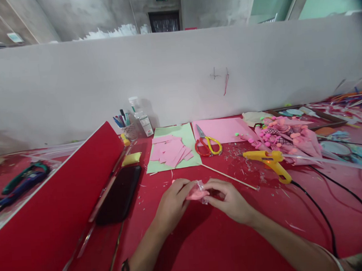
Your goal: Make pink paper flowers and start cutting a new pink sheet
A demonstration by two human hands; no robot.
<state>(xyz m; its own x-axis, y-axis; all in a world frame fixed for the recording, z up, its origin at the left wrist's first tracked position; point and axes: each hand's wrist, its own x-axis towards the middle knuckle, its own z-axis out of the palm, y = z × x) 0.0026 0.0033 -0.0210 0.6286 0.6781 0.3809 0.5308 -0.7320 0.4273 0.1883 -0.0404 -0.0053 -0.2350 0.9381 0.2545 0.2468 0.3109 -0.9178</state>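
Note:
Over the red tabletop [188, 253], my left hand [174, 203] pinches a small soft-looking pink piece in clear plastic [197, 195]. My right hand [231, 202] grips the same piece from the other side, at the crinkled plastic. Fingers partly cover it, so I cannot tell exactly what it is. Just beyond the hands, a thin wooden stick [229, 176] lies slantwise. Behind it, several pink paper pieces [171, 150] rest on a light green sheet [161, 168]. Scissors with red and yellow handles [210, 144] lie with their tip on a pink sheet [229, 130].
A yellow glue gun [270, 160] with a black cord lies right, near a pink pompom bundle [291, 139]. At left are a black phone [119, 195], a yellow packet [131, 159] and a slanted red board [59, 200]. A pen cup [129, 131] stands by the white partition [165, 79].

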